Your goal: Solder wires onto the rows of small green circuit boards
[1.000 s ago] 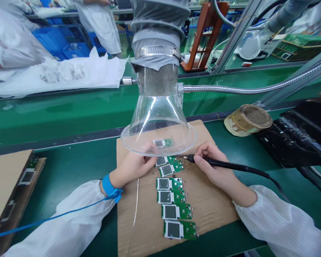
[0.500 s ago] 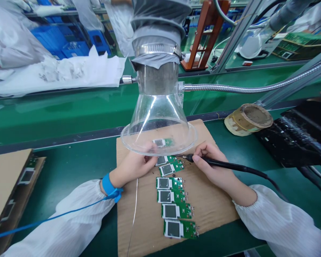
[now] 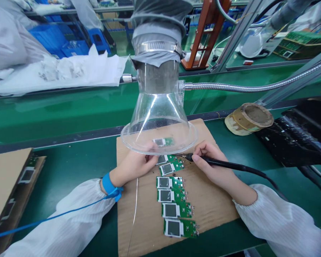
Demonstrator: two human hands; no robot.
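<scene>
The right hand [image 3: 215, 173] is holding the soldering iron [image 3: 230, 164], w/ thumb and fingers closing together on its black handle. The tip is pointing left, to the right part of a PCB [image 3: 162, 159] lying in the mid part of the cardboard [image 3: 216, 210]; if it's touching, I can't tell. The left hand [image 3: 135, 162] is hovering just left of this PCB, its fingers curling. They're partly hiding behind the clear hood [image 3: 159, 107], so I can't tell if they're clamping on smth. A thin wire [image 3: 135, 210] is coming out under this hand and running to the near side.

Five more PCBs [image 3: 173, 227] w/ grey screens are lying in a column, nearer; one other PCB [image 3: 167, 141] is lying farther, showing thru the hood. A blue wrist strap [image 3: 107, 184] is circling the left wrist, its cord [image 3: 56, 216] running left. The cardboard is lying on the green table [image 3: 91, 160]. On the far right, a round pot [image 3: 246, 125] is standing nr. a black object [image 3: 302, 135].
</scene>
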